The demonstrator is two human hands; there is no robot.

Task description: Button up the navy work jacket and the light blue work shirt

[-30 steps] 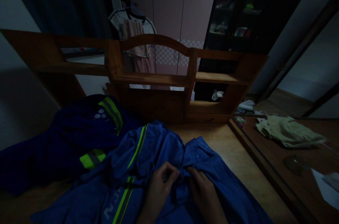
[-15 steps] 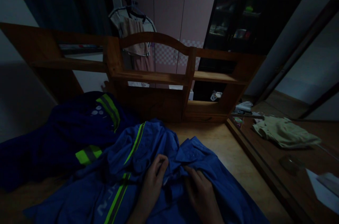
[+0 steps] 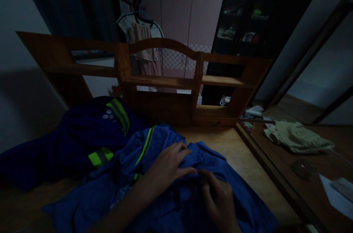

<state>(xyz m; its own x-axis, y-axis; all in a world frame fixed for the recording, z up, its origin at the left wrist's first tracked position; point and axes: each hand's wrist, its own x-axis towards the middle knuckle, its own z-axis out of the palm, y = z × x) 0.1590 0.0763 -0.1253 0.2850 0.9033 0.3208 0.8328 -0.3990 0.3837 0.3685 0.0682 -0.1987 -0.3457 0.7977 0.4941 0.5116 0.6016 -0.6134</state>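
Observation:
A blue work jacket [image 3: 91, 196] with yellow-green reflective strips lies spread on the wooden table. Across its upper front reaches my left hand [image 3: 171, 163], fingers stretched out and thumb apart, over the cloth near the collar. My right hand [image 3: 219, 196] is closed, with its thumb and forefinger pinching the jacket's front edge beside my left thumb. What exactly sits between those fingertips is too dark to make out. The jacket's lower part is partly hidden by my left forearm.
A darker blue garment [image 3: 77, 130] with reflective patches is heaped at the left. Wooden shelving [image 3: 162, 82] rises along the table's back. On the brown surface at right are a folded khaki cloth [image 3: 296, 137], a glass bowl [image 3: 303, 169] and white paper [image 3: 335, 192].
My left hand has moved up and right across the jacket, its curled fingers now stretched out. My right hand has shifted slightly right, still pinching the cloth.

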